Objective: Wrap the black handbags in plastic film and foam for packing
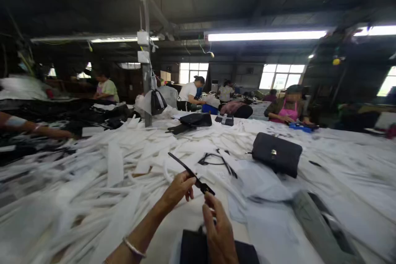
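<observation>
A narrow black strap [180,162] slants across the middle of the view, a small metal piece showing near its lower end. My left hand [178,189] pinches it between thumb and fingers partway along. At the lower end, the fingertips of my right hand [219,229] are closed on the same strap. Below my right hand lies a black bag or flat black piece [192,245], partly covered by that hand and cut off by the frame. Beyond my hands, thin black straps [212,160] lie loosely on white material.
White strips and sheets [114,165] cover the table. A black bag with a metal clasp [276,154] lies to the right, near a grey open box [315,222]. More black bags [196,119] lie farther back. Another person's arm [46,131] reaches in from the left; several people work behind.
</observation>
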Tool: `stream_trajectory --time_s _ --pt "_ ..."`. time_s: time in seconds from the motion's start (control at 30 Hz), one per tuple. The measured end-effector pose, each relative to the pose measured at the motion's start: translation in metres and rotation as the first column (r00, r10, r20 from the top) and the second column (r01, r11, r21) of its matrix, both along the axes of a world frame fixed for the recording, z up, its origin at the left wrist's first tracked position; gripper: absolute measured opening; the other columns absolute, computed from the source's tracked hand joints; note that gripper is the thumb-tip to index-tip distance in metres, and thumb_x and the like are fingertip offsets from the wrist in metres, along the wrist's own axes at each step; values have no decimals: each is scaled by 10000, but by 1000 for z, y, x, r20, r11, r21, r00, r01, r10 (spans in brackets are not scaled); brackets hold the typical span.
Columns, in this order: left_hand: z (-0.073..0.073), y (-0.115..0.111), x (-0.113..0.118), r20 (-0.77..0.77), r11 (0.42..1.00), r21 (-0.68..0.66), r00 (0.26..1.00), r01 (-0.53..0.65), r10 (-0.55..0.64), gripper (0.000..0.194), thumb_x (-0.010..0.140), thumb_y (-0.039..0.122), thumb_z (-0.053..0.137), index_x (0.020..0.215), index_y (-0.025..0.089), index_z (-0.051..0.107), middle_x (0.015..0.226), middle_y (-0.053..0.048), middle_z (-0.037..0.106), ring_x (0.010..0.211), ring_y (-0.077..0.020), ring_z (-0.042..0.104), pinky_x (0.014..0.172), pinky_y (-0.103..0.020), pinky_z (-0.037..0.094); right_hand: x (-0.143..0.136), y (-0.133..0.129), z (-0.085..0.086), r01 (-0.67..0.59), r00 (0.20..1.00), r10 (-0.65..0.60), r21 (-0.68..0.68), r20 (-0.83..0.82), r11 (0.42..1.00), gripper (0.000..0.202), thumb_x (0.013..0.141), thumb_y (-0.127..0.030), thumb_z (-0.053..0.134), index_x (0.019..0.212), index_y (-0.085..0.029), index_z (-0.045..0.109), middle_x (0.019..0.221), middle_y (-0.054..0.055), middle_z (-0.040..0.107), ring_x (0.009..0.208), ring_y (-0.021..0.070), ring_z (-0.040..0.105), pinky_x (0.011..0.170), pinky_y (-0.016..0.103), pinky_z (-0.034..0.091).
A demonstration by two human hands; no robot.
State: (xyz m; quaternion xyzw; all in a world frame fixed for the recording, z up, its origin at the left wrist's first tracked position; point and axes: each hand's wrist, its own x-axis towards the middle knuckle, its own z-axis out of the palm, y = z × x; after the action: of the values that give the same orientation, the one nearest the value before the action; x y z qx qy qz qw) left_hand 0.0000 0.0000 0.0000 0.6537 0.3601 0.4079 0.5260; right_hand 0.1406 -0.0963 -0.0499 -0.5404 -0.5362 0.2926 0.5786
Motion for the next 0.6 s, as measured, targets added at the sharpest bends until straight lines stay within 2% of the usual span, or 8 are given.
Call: stream_trajectory --time_s 0.1,0.2,0.33,0.4,0.5,0.6 --pt "-8 -11 -6 109 999 11 993 -42 40 279 796 391 523 882 127 553 798 -49 650 465 -84 537 400 -186 400 3 -7 13 137 990 -136 41 -31 990 400 846 -524 506 1003 -187 653 987 69 693 931 239 629 821 333 494" --pt "-15 -16 -4 167 999 20 985 -37 33 273 802 382 509 875 126 568 783 -47 652 478 -84 531 425 -190 404 8 -6 30 196 980 -197 58 3 979 410 850 -520 509 1032 -176 642 1020 81 687 949 246 621 810 342 491" --pt "-14 -22 9 166 998 66 986 21 -32 262 775 353 563 870 117 623 738 -35 652 526 -96 535 481 -199 415 7 3 61 132 976 -145 88 164 987 449 845 -456 539 1185 -168 598 1202 104 638 1113 264 569 965 396 422" --pt "-9 -27 16 137 990 132 988 47 -66 254 777 338 554 874 122 644 738 -26 645 575 -103 542 546 -210 440 2 8 77 39 968 -55 71 245 997 419 824 -397 578 1181 -179 610 1159 87 664 1101 256 579 978 393 411" --pt "-1 -31 23 68 980 183 994 74 -88 257 789 333 510 858 130 653 754 -22 642 652 -122 565 625 -224 461 -1 14 95 -42 961 33 27 274 999 261 810 -365 593 974 -187 691 931 48 717 911 224 638 851 335 465" --pt "-3 -26 20 -11 980 152 992 125 -125 249 790 359 533 811 143 656 758 -17 647 714 -140 586 679 -232 460 10 17 110 24 975 -17 -28 220 999 300 795 -437 607 883 -164 694 798 45 707 734 186 632 700 291 480"
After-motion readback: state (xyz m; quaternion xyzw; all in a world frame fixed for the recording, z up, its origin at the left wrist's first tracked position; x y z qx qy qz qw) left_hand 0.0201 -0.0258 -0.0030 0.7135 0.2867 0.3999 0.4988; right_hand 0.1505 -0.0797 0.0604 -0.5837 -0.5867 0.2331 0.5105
